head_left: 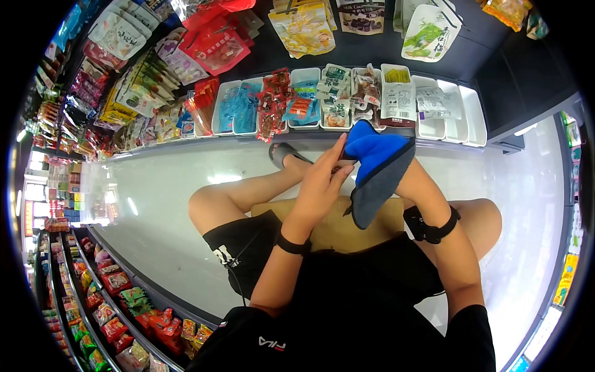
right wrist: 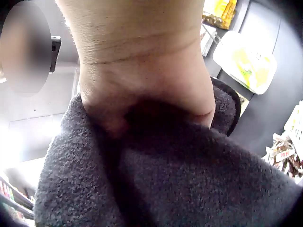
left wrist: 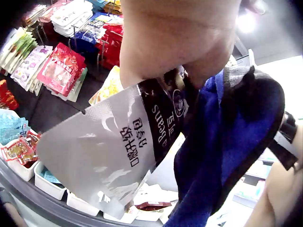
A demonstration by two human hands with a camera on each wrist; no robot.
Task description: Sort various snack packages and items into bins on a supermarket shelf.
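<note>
My left hand (head_left: 319, 183) grips a snack pouch, fingers extended along it and the thumb on the near side. In the left wrist view the pouch (left wrist: 102, 146) shows a plain silver part and a dark printed band reading "Beans". A cloth (head_left: 378, 164), blue on one face and dark grey on the other, with a black edge, wraps over my right hand (right wrist: 151, 90). The cloth bunches around that hand and hides its fingers. Its blue part meets the pouch beside my left fingertips.
White bins (head_left: 431, 127) of small packets line the shelf ahead, and hanging pouches (head_left: 300, 28) are above it. A brown box-like surface (head_left: 347, 229) lies between my legs. Another snack shelf (head_left: 118, 291) runs along the lower left. The floor (head_left: 161, 180) is pale and shiny.
</note>
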